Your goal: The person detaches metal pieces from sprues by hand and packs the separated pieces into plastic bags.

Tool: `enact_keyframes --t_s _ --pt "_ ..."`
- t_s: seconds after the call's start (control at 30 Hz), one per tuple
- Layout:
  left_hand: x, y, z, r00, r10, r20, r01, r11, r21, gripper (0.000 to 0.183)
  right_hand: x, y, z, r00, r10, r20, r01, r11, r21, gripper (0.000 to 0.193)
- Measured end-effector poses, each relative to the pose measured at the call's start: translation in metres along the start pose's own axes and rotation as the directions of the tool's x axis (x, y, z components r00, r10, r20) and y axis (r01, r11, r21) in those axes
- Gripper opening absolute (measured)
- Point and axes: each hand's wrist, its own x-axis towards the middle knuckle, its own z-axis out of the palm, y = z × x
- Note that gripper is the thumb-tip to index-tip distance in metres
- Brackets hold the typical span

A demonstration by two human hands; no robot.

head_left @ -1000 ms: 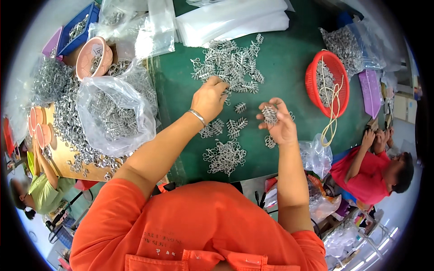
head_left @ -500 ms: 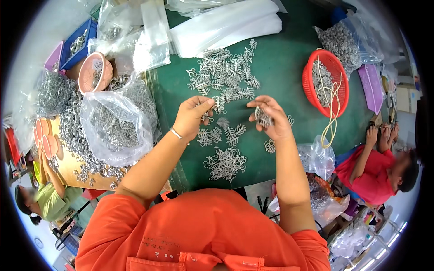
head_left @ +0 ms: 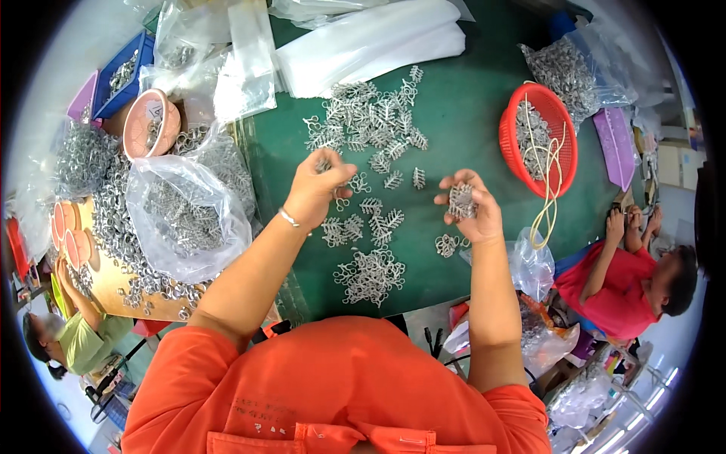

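My left hand (head_left: 311, 189) is closed over the green table, its thumb pressed toward the curled fingers. Small silver metal pieces (head_left: 323, 166) show in its grip. On the right, my right hand (head_left: 484, 216) curls its fingers around a bunch of silver leaf-shaped metal pieces (head_left: 462, 200). Between and beyond the hands lies a loose pile of leaf-shaped metal pieces (head_left: 367, 117). Two single leaf pieces (head_left: 419, 178) lie apart between the hands. Closer to me is a heap of looped metal pieces (head_left: 369, 277), with a few leaf pieces (head_left: 386, 225) just above it. More loops (head_left: 448, 244) lie by my right wrist.
A red plastic basket (head_left: 509, 144) with metal parts and a cream cord stands at the right. White plastic sheets (head_left: 378, 45) lie at the back. On the left are a clear bag (head_left: 189, 219) of parts, a peach basket (head_left: 172, 125) and a blue crate (head_left: 144, 53). Two people sit nearby.
My right hand has moved right with its bunch, away from the left hand. Single leaf pieces now show apart between the hands. My left hand has shifted slightly up and left.
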Motion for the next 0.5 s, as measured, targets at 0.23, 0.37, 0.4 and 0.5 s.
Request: enact_keyframes --t_s 0.23,0.37,0.4,0.5 --pt "0.038 -0.031 0.031 0.777 0.506 0.376 -0.452 0.032 0.891 0.024 0.035 0.042 0.023 0.919 -0.389 0.065 -0.057 -0.296 -0.954 0.033" --pt "0.034 -0.026 0.01 0.753 0.516 0.408 -0.521 0.09 0.849 0.015 0.029 0.03 -0.008 0.976 -0.03 -0.216 -0.114 0.776 -0.62 0.027" --pt "0.028 -0.02 0.007 0.927 0.345 0.148 -0.343 0.617 0.708 0.016 0.02 0.025 -0.019 0.992 0.027 -0.125 -0.059 0.963 -0.264 0.023" --pt "0.015 -0.002 0.006 0.998 -0.058 0.026 0.058 0.998 -0.01 0.022 0.013 0.015 0.012 0.992 -0.071 -0.1 0.065 0.996 -0.055 0.024"
